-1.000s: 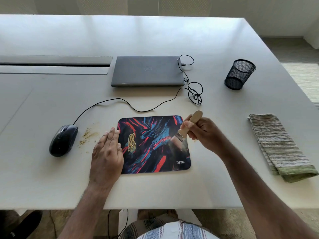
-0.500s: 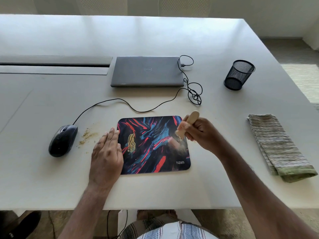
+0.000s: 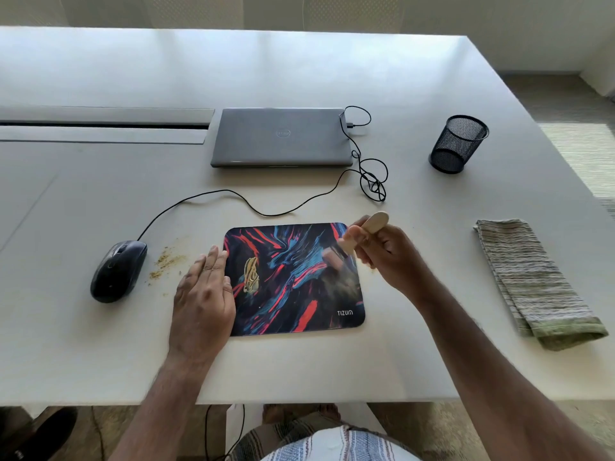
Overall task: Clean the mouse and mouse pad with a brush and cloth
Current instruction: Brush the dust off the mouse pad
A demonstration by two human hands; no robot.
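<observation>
Right hand: the right hand (image 3: pixel 386 252) held a brush (image 3: pixel 357 239) by its pale wooden handle, fingers (image 3: pixel 367 241) curled round it, above the far right corner of the mouse pad.
Brush: it was tilted, handle end up and away, bristles down over the pad; the bristles were blurred, so whether they touched the surface could not be told.
Left hand: the left hand (image 3: pixel 203 294) lay flat, fingers straight and close together, pressing the pad's left edge, partly on the bench.
Mouse pad: the mouse pad (image 3: pixel 296 294) lay on the white bench (image 3: pixel 100 354) in front of the person, with a small heap of tan crumbs (image 3: pixel 251 274) on its left part.
Mouse: the dark mouse (image 3: pixel 118 271) sat left of the pad, well apart from it, its cable (image 3: pixel 233 194) running to a closed laptop (image 3: pixel 281 136).
Debris: loose crumbs (image 3: pixel 166 261) lay between mouse and left hand.
Cloth: a folded striped cloth (image 3: pixel 532 281) lay on the right side.
Cup: a black mesh cup (image 3: pixel 457 144) stood beyond the cloth.
</observation>
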